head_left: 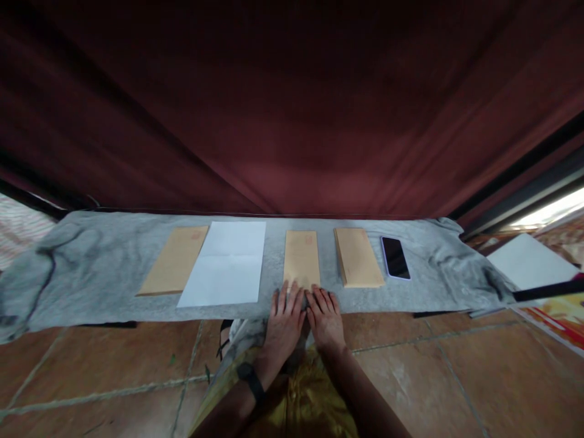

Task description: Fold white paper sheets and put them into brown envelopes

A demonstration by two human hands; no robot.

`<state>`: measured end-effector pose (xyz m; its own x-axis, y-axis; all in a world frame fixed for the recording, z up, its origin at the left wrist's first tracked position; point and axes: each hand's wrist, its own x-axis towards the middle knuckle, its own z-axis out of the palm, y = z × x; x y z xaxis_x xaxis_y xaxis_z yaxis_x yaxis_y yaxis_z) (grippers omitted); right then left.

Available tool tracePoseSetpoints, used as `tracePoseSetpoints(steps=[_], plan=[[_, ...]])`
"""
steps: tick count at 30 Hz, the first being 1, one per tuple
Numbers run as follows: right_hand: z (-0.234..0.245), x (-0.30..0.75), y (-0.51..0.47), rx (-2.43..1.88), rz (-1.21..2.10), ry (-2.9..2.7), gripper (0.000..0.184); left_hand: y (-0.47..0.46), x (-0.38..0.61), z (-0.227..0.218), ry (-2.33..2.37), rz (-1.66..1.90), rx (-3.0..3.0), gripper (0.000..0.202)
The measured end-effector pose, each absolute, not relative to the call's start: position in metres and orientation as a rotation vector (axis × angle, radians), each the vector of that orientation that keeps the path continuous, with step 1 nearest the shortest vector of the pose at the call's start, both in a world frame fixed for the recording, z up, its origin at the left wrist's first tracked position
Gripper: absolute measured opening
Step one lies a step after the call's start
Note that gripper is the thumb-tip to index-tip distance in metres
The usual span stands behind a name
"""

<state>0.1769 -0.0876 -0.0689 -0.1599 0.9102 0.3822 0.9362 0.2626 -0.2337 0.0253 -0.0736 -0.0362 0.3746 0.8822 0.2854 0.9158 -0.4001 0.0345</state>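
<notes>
My left hand (283, 323) and my right hand (325, 321) lie flat side by side on the near edge of a grey cloth (91, 267), fingers stretched out, holding nothing. Their fingertips touch or nearly touch the near end of a brown envelope (301, 255) in the middle. A black band sits on my left wrist. To the left lie a white sheet of paper (225, 263) with fold creases and another brown envelope (176, 258). To the right lie a stack of brown envelopes (358, 257) and a dark phone (395, 257).
A dark red curtain (292, 121) hangs behind the cloth. The floor is brown tile (114, 365). At the right are a white board (529, 261), a black rod (547, 289) and colourful printed material (561, 319). Yellow clothing covers my lap.
</notes>
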Motion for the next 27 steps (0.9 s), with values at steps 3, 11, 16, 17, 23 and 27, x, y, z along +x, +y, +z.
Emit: tracePoseSetpoints(steps=[3, 11, 16, 17, 23, 27], plan=[[-0.068, 0.176, -0.087, -1.684, -0.079, -2.094, 0.043, -0.080, 0.025, -0.043, -1.549, -0.322, -2.584, 0.053], [-0.062, 0.175, -0.087, -1.669, -0.083, -2.090, 0.043, -0.078, 0.023, -0.045, -1.654, -0.368, -2.603, 0.052], [-0.066, 0.176, -0.087, -1.650, -0.071, -2.070, 0.043, -0.058, 0.005, -0.034, -1.897, -0.640, -2.629, 0.040], [-0.066, 0.176, -0.087, -1.646, -0.064, -2.067, 0.044, -0.049, 0.001, -0.030, -2.005, -0.681, -2.608, 0.038], [-0.063, 0.177, -0.089, -1.634, -0.030, -2.073, 0.045, 0.001, -0.012, -0.013, -2.334, -0.568, -2.447, 0.029], [-0.061, 0.177, -0.089, -1.639, -0.019, -2.068, 0.045, 0.010, -0.012, -0.009, -2.361, -0.410, -2.464, 0.022]])
